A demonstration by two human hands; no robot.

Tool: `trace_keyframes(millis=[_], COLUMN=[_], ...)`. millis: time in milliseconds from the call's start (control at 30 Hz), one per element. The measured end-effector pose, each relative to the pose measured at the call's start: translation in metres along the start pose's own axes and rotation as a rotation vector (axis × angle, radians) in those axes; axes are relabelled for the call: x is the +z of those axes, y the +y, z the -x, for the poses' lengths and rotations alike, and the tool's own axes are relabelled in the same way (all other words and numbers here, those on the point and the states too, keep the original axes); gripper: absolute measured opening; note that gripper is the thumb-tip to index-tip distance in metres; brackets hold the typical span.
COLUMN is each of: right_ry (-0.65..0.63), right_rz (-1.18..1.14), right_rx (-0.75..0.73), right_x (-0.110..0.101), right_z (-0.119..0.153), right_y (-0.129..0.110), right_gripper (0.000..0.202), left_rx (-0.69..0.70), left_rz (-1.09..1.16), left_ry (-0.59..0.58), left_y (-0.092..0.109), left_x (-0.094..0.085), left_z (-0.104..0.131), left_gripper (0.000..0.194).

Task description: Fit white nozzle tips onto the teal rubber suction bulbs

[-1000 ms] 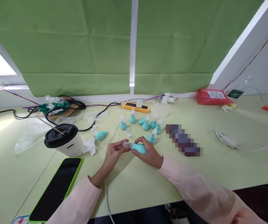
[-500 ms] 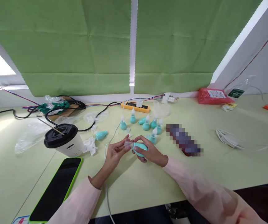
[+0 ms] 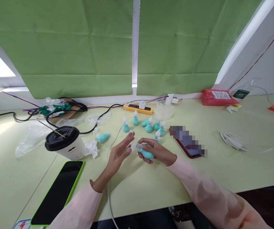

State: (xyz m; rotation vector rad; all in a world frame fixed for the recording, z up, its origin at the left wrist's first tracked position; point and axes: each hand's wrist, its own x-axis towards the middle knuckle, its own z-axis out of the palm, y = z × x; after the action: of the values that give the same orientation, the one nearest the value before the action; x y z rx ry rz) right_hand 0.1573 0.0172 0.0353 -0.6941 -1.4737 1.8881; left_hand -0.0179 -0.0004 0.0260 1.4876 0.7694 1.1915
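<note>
Near the middle of the table, my right hand (image 3: 154,151) is wrapped round a teal bulb (image 3: 147,154) that lies tilted, its clear tip (image 3: 136,146) pointing left. My left hand (image 3: 119,152) is just left of that tip, fingers apart, with nothing seen in it. Several teal bulbs with clear tips stand behind my hands, among them one at the left (image 3: 126,127) and one at the back (image 3: 135,120). Another teal bulb (image 3: 145,123) lies on its side between them. A further bulb (image 3: 103,137) lies on its side to the left.
A cup with a black lid (image 3: 65,143), crumpled tissue (image 3: 92,149) and a green-edged phone (image 3: 58,192) are at the left. A yellow power strip (image 3: 138,109) is at the back. To the right are a dark red phone (image 3: 188,143), a white cable (image 3: 233,141) and a red package (image 3: 218,97).
My left hand has let go of the clear tip and opened. My right hand has moved slightly right with the bulb.
</note>
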Motion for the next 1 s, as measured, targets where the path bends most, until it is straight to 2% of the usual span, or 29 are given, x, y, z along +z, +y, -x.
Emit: trace_keyframes(millis=[67, 167, 233, 300, 367, 467, 567, 633, 700, 767, 833, 1000], right_ry=[0.089, 0.179, 0.205, 0.217, 0.222, 0.242, 0.288, 0.344, 0.39, 0.411, 0.419, 0.438], right_rz=[0.047, 0.025, -0.008, -0.012, 0.021, 0.112, 0.237, 0.376, 0.541, 0.695, 0.83, 1.052], right_rx=[-0.108, -0.233, -0.269, -0.28, -0.274, -0.279, -0.297, -0.342, -0.419, -0.5, -0.562, -0.643], right_x=[-0.005, -0.015, -0.019, -0.021, -0.02, -0.018, -0.017, -0.016, -0.016, -0.015, -0.015, -0.015], right_z=[0.004, 0.01, 0.013, 0.014, 0.014, 0.012, 0.012, 0.013, 0.015, 0.017, 0.018, 0.019], right_y=[-0.006, -0.013, -0.014, -0.012, -0.008, -0.003, 0.0, 0.0, 0.001, 0.003, 0.006, 0.012], right_gripper=[0.018, 0.014, 0.014, 0.014, 0.014, 0.015, 0.018, 0.018, 0.018, 0.017, 0.019, 0.023], left_rx=[0.048, 0.135, 0.178, 0.184, 0.182, 0.169, 0.161, 0.139, 0.048, -0.1, -0.199, -0.25], left_rz=[-0.18, -0.699, -0.977, -1.133, -1.216, -1.267, -1.16, -0.931, -0.597, -0.286, -0.109, 0.022], left_ry=[0.068, 0.146, 0.1, -0.006, -0.095, -0.13, -0.083, -0.025, 0.008, -0.05, -0.112, -0.186], left_y=[-0.005, -0.017, -0.027, -0.036, -0.044, -0.051, -0.048, -0.039, -0.026, -0.013, -0.005, -0.001], left_x=[-0.007, -0.014, -0.013, -0.006, 0.004, 0.015, 0.014, 0.007, -0.002, -0.01, -0.015, -0.015], left_z=[-0.003, -0.007, -0.01, -0.012, -0.013, -0.017, -0.021, -0.023, -0.022, -0.021, -0.018, -0.014], left_gripper=[0.04, 0.032, 0.03, 0.033, 0.035, 0.026, 0.02, 0.021, 0.025, 0.031, 0.033, 0.032])
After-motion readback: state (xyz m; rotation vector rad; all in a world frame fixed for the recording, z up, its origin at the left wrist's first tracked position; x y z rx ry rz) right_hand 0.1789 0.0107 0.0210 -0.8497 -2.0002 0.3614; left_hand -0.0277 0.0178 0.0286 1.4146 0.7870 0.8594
